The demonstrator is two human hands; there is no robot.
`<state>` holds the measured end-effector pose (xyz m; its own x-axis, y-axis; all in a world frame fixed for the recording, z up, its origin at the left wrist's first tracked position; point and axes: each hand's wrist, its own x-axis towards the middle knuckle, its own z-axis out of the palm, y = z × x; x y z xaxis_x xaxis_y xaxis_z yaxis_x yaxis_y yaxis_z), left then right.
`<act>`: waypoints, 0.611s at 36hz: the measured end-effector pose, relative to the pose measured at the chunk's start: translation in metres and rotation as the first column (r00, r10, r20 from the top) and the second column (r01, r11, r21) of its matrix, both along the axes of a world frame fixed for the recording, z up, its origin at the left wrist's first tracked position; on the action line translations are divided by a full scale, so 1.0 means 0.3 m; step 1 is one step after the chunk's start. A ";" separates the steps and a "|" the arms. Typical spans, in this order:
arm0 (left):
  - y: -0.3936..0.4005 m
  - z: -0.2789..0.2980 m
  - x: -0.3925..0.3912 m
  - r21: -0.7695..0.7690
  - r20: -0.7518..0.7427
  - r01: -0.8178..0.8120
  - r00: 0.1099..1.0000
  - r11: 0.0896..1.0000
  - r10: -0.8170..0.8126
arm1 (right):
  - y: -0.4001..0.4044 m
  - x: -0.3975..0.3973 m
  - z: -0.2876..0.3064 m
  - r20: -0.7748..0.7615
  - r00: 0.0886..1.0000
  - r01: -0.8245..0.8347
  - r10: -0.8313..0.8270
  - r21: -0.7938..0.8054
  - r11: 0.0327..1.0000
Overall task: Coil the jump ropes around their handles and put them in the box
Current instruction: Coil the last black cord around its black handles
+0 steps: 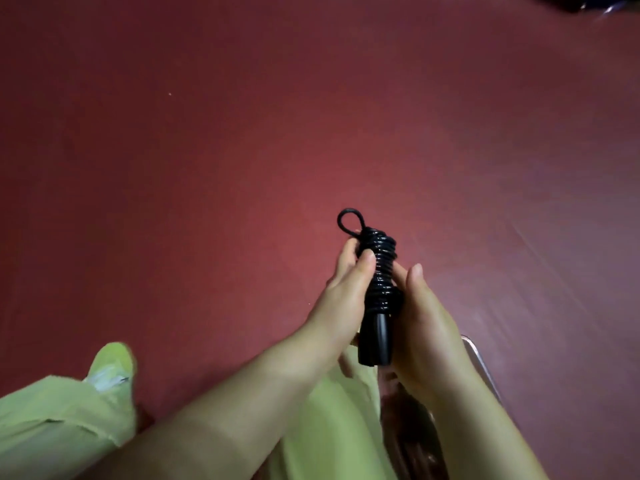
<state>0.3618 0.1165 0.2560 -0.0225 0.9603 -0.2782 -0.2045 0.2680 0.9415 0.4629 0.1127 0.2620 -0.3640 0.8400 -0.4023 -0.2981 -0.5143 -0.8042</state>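
Down at the near edge, pale green trouser legs point(52, 410) and a green shoe point(112, 363) frame the shot, with a metal chair edge point(483, 368) peeking out under the right forearm. Just above them, both hands meet on one black jump rope point(379, 271). The right hand point(422, 323) wraps the lower stretch of the bundle, fingers curled behind it, thumb lying up along the coils. The bare black handle point(375, 341) pokes out below that grip, toward the camera. The left hand point(346, 289) pinches the upper coils, thumb tip pressed on the windings, fingertips tucked behind. Cord is wound tightly round the handle between the two grips. Past the left fingertips, a small loop point(349, 220) of cord sticks up free. Beyond everything lies the red floor point(242, 133).
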 end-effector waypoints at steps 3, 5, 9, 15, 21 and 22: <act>0.012 -0.050 0.115 -0.055 -0.153 0.078 0.985 0.995 -0.085 | -0.015 0.126 -0.054 0.044 0.993 0.109 -0.107 -0.033 0.994; 0.021 -0.112 0.198 -0.115 -0.219 0.155 0.960 0.981 -0.177 | -0.030 0.200 -0.098 0.080 0.980 0.187 -0.182 -0.061 0.980; 0.028 -0.227 0.357 -0.190 -0.359 0.271 0.875 0.944 -0.324 | -0.065 0.335 -0.174 0.112 0.938 0.343 -0.329 -0.146 0.928; 0.028 -0.424 0.581 -0.366 -0.350 0.446 0.747 0.817 -0.565 | -0.111 0.539 -0.391 0.219 0.842 0.539 -0.493 -0.353 0.765; 0.018 -0.665 0.612 -0.620 -0.311 0.548 0.485 0.561 -0.817 | -0.167 0.684 -0.729 0.426 0.747 0.665 -0.511 -0.475 0.576; 0.023 -0.685 0.607 -0.634 -0.292 0.548 0.483 0.545 -0.825 | -0.173 0.700 -0.773 0.460 0.731 0.682 -0.503 -0.484 0.548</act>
<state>0.5441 0.1235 0.0504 0.3257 0.5013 -0.8016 0.6907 0.4529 0.5638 0.6729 0.0607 0.0300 0.3102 0.3744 -0.8738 -0.5621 -0.6691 -0.4862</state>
